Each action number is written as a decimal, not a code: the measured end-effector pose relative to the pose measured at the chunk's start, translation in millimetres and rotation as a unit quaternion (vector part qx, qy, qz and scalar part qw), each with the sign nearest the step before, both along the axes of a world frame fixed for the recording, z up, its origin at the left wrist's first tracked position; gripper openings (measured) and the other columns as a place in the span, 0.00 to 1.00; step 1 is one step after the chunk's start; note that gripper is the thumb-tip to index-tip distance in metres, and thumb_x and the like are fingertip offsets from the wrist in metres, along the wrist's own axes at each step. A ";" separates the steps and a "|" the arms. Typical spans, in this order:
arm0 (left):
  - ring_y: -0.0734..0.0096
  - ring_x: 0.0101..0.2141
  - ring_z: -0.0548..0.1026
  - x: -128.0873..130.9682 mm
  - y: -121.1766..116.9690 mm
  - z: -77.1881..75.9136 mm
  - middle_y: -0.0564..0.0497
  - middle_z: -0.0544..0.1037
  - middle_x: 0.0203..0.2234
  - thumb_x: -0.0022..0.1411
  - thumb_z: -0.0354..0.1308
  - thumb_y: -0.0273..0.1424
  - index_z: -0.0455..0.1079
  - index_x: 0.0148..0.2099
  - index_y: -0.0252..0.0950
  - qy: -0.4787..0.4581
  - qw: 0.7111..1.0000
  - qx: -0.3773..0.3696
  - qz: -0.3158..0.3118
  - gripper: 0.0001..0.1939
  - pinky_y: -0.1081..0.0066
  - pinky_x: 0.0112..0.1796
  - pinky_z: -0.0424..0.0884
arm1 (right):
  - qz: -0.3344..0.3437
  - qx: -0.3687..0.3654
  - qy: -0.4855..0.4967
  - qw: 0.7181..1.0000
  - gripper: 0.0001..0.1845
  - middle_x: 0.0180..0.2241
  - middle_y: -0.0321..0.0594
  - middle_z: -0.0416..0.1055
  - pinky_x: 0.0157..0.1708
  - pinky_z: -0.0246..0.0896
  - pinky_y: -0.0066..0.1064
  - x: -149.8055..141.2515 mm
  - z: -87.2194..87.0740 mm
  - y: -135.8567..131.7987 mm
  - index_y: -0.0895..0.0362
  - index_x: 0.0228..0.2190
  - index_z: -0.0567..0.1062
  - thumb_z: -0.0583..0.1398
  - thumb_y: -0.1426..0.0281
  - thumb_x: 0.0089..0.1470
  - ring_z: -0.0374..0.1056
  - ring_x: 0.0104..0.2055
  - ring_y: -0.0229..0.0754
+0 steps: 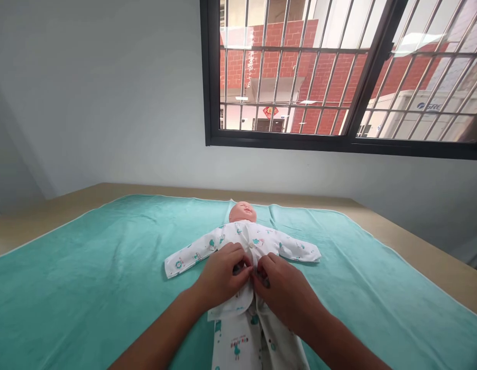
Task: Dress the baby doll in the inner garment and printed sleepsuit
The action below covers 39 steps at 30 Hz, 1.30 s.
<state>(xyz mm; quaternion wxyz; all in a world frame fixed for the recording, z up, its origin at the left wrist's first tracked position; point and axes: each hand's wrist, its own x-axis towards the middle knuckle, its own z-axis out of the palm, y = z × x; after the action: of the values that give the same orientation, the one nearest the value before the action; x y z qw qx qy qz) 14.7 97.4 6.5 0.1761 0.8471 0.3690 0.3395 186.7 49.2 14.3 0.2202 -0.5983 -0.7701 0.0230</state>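
Note:
A baby doll point(243, 212) lies on its back on a teal blanket point(88, 277), head toward the window. It wears a white jacket point(223, 241) with small teal prints, sleeves spread out to both sides, and matching trousers point(238, 344). My left hand point(221, 275) and my right hand point(282, 290) meet over the doll's belly. Both pinch the jacket's front opening, fingers curled and pressed together on the cloth. What lies under the fingertips is hidden.
The blanket covers a tan table point(416, 241) that stands against a white wall point(107, 103). A barred window point(338, 72) with a dark frame is above, with a red brick building outside.

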 end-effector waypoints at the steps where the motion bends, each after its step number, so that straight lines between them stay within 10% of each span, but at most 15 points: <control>1: 0.67 0.35 0.68 -1.2 1.1 0.6 0.52 0.72 0.31 0.57 0.58 0.28 0.70 0.33 0.38 0.004 1.000 -0.010 -0.009 0.01 0.69 0.35 0.63 | 0.000 0.006 -0.014 1.000 0.06 0.31 0.37 0.69 0.27 0.45 0.32 -0.5 -0.8 -1.0 0.54 0.27 0.67 0.55 0.72 0.57 0.63 0.31 0.40; 12: 0.72 0.30 0.68 1.6 -8.4 6.5 0.54 0.73 0.28 0.60 0.58 0.32 0.70 0.33 0.38 -0.064 0.993 -0.099 -0.014 0.04 0.72 0.31 0.63 | -0.030 0.036 -0.083 0.995 0.09 0.35 0.43 0.71 0.25 0.40 0.33 -12.7 -10.9 -6.6 0.55 0.33 0.71 0.54 0.78 0.52 0.65 0.37 0.46; 19: 0.71 0.31 0.70 1.8 -7.9 8.7 0.54 0.76 0.29 0.62 0.57 0.34 0.74 0.36 0.38 -0.137 0.969 -0.201 -0.048 0.07 0.73 0.32 0.64 | 0.004 -0.014 0.107 0.994 0.11 0.23 0.35 0.68 0.25 0.44 0.31 3.6 -0.5 6.4 0.56 0.21 0.69 0.55 0.70 0.55 0.59 0.25 0.37; 25: 0.75 0.28 0.66 1.6 -7.0 5.5 0.55 0.72 0.26 0.61 0.58 0.36 0.73 0.37 0.36 -0.190 0.954 -0.228 -0.046 0.08 0.75 0.29 0.62 | 0.061 -0.191 0.393 0.897 0.12 0.20 0.31 0.61 0.23 0.49 0.27 18.5 9.9 18.1 0.57 0.23 0.70 0.57 0.64 0.54 0.55 0.23 0.33; 34: 0.80 0.19 0.61 9.3 -13.7 7.5 0.59 0.65 0.18 0.58 0.61 0.37 0.69 0.36 0.36 -0.340 0.874 -0.345 -0.034 0.10 0.79 0.19 0.57 | 0.104 -0.309 0.529 0.783 0.16 0.19 0.29 0.58 0.19 0.42 0.24 36.0 5.1 28.9 0.58 0.26 0.70 0.64 0.58 0.50 0.51 0.20 0.29; 39: 0.78 0.18 0.65 11.1 -15.1 12.0 0.57 0.69 0.18 0.59 0.60 0.38 0.68 0.37 0.35 -0.346 0.863 -0.365 -0.053 0.11 0.79 0.17 0.61 | 0.110 -0.286 0.514 0.801 0.16 0.19 0.31 0.61 0.19 0.44 0.24 30.7 3.7 26.5 0.59 0.27 0.72 0.63 0.57 0.52 0.54 0.21 0.30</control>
<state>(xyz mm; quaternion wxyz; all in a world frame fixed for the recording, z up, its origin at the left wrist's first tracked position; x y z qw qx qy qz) 25.8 82.3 18.5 0.6068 0.5688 0.3362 0.4420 217.5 75.7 18.0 0.3987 -0.4453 -0.5628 0.5710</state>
